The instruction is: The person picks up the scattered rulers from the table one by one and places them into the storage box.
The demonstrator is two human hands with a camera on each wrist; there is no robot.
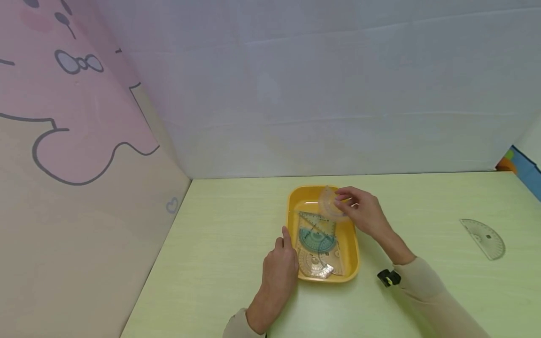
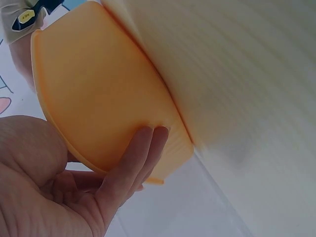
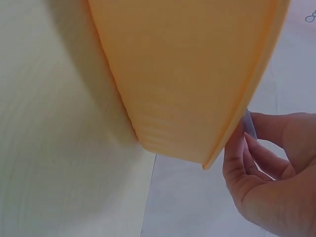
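Observation:
A yellow tray (image 1: 352, 263) holds several clear rulers and protractors, among them a green-tinted protractor (image 1: 317, 241), a clear protractor (image 1: 312, 264) and a set square (image 1: 323, 220). At its left side my left hand (image 1: 280, 267) holds the rim, with two fingertips (image 2: 158, 133) resting against the outer wall. Over the far right corner, my right hand (image 1: 364, 211) pinches a clear protractor (image 1: 327, 204) between thumb and fingers. Only a narrow edge of that protractor (image 3: 250, 123) shows beyond the tray wall in the right wrist view.
Another clear protractor (image 1: 483, 238) lies on the pale green table (image 1: 427, 206) to the right. White sheeting (image 1: 338, 94) stands behind the table, and a panel with a pink cartoon (image 1: 84, 141) stands at the left. A blue object (image 1: 528, 171) shows at the far right edge.

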